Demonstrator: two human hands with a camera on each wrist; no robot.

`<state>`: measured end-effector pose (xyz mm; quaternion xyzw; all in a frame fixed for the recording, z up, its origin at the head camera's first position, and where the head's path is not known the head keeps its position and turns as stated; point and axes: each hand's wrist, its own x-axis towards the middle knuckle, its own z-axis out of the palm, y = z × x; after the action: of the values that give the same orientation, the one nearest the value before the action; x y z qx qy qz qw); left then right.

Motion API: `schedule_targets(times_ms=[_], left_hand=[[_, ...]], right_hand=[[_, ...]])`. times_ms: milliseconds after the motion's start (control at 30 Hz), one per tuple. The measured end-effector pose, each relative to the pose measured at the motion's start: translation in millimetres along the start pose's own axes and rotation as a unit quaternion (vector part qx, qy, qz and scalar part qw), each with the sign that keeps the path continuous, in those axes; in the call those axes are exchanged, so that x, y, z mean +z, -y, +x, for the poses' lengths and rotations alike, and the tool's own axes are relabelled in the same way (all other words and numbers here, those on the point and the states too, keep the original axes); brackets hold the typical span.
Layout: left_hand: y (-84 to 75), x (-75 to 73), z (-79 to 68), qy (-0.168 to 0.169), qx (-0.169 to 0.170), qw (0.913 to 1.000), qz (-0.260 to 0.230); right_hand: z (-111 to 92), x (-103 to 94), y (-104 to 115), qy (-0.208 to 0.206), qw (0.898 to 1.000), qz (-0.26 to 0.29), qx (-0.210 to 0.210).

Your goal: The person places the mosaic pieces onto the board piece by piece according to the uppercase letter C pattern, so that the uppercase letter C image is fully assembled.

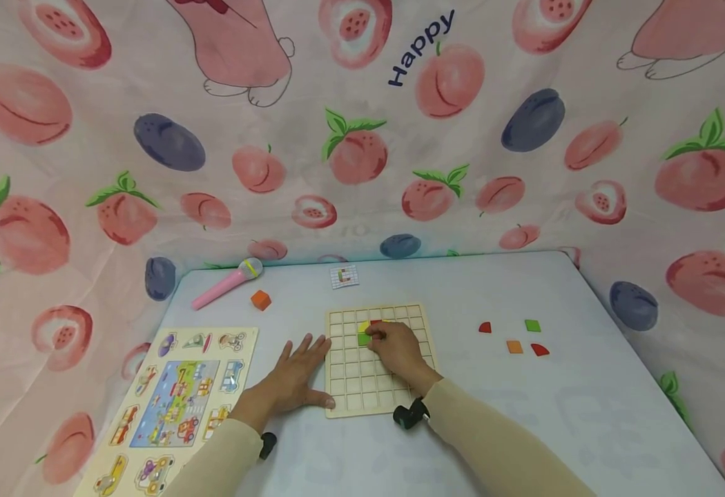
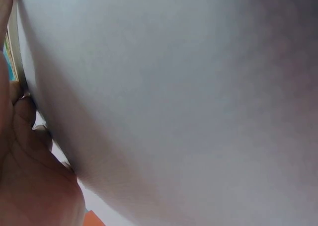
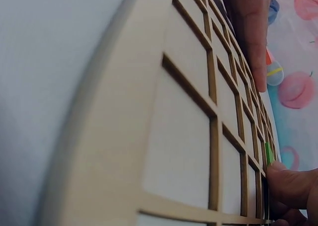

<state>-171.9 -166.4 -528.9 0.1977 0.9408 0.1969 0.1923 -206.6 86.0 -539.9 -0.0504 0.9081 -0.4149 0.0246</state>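
Observation:
A square wooden grid board (image 1: 371, 386) lies on the table. My left hand (image 1: 297, 376) spreads along its left edge, with fingertips and thumb against the rim. My right hand (image 1: 400, 348) is over the upper middle of the board, with thumb and fingers curled together in a pinch at a small tile. A green tile (image 1: 363, 339) and a yellow tile (image 1: 363, 326) show beside its fingertips, with a bit of red tile (image 1: 375, 322) behind. In the right wrist view the thumb meets the edge of the green tile (image 3: 269, 153). The hand hides much of the pinched tile.
Red, green and orange tiles (image 1: 514, 346) lie loose to the right. A pattern card (image 1: 344, 276) is behind the board. At the left are a pink toy microphone (image 1: 226, 286), an orange block (image 1: 261, 299) and a picture puzzle board (image 1: 247, 338). A printed cloth (image 1: 350, 228) hangs behind the table.

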Motion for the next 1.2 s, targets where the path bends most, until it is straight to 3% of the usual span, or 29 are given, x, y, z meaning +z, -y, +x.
schedule_targets(times_ms=[333,633,933,1200], left_hand=[[1.0,-1.9,0.8,0.003,-0.005,1.0000,-0.005],[2.3,-0.4,0.8,0.000,-0.009,1.0000,-0.003],[1.3,0.2,2.3,0.003,-0.014,0.9999,-0.006],[0.0,0.7,2.0,0.004,-0.015,0.9999,-0.005]], right_hand=[[2,-1.0,-1,0.002,1.000,0.028,0.011],[0,-11.9,-4,0.033,0.985,0.166,0.036],[1,-21.5,-8,0.029,0.986,0.163,0.029],[-3,-56.3,-25,0.004,0.987,0.159,-0.001]])
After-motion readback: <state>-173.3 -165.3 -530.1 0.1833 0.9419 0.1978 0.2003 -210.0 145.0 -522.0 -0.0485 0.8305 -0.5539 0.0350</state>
